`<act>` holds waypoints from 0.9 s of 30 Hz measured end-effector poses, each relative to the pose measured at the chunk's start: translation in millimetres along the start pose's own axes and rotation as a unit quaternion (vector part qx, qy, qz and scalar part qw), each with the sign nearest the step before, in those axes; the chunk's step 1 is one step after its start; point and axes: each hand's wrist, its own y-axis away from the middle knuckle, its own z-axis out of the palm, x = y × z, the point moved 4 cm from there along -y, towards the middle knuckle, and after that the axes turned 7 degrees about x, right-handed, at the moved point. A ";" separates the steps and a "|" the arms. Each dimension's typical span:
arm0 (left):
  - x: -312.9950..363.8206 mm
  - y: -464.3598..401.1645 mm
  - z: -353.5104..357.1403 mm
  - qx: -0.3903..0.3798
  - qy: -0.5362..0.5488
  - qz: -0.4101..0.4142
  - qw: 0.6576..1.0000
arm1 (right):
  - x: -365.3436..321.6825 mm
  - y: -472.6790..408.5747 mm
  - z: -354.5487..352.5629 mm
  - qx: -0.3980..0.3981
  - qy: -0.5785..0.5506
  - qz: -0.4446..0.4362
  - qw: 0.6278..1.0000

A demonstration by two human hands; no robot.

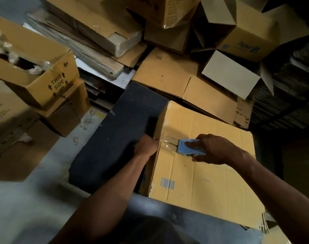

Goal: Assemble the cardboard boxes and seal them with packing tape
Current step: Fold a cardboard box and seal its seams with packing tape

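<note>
A closed yellow-brown cardboard box [203, 166] with a blue barcode lies on the grey floor [27, 208], its top seam running between the 2 hands. The right hand [218, 149] grips a light blue tape dispenser [189, 147], fingers curled over its top and the thumb under its near side, pressing it flat on the seam. Just ahead of those fingers, toward the box's left edge, a strip of clear glossy packing tape [166, 142] covers the seam and reaches the corner. The left hand [145, 145] sits at that left edge, its fingers curled round the corner where the tape ends; whether they pinch the tape itself cannot be told. Beyond the left fingers lies a flat black board [118, 138] on the floor. Farther off stand an open tan carton printed "THIS SIDE UP" [44, 78], a flattened brown cardboard sheet [167, 73], and a leaning stack of flat cartons [90, 32].
</note>
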 end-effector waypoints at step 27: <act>-0.8 62.4 27.7 -0.010 -0.027 0.224 0.974 | 0.4 4.6 11.1 0.041 0.090 -0.028 0.995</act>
